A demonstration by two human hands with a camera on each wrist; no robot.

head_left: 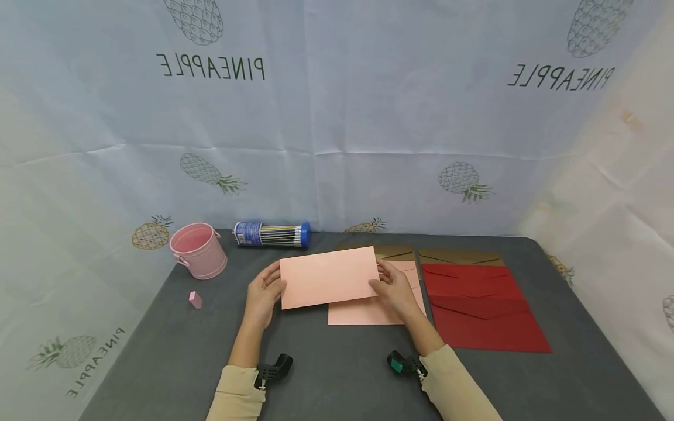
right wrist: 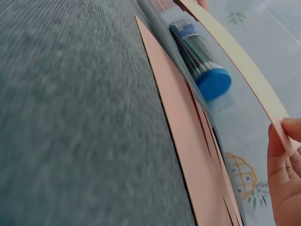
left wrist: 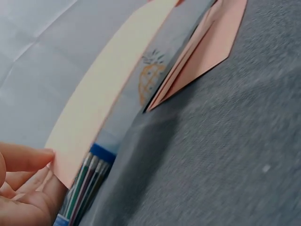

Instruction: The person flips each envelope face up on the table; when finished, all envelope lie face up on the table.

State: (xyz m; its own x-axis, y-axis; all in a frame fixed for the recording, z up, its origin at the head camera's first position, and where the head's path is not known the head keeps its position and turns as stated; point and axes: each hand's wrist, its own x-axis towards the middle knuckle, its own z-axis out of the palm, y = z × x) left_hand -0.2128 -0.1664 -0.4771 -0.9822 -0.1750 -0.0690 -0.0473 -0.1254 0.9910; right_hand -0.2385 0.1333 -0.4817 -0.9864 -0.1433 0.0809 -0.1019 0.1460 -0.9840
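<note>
A pink envelope [head_left: 327, 278] is held up off the table, its plain side facing me. My left hand [head_left: 263, 294] pinches its left end between thumb and fingers, and my right hand [head_left: 396, 290] pinches the right end. In the left wrist view the raised envelope [left wrist: 103, 89] bows slightly along its length. More pink envelopes [head_left: 368, 313] lie beneath and behind it, partly covered by it and by my right hand. Just right of these, red envelopes [head_left: 484, 310] overlap in a fanned stack. Gold-brown envelopes [head_left: 458, 256] show behind the red and pink ones.
A pink bucket [head_left: 202, 257] stands at the back left, with a small pink block [head_left: 195, 300] in front of it. A clear tube of pencils with a blue cap [head_left: 271, 234] lies along the table's back edge. A pineapple-print cloth [head_left: 337, 117] hangs behind the grey table [head_left: 337, 374].
</note>
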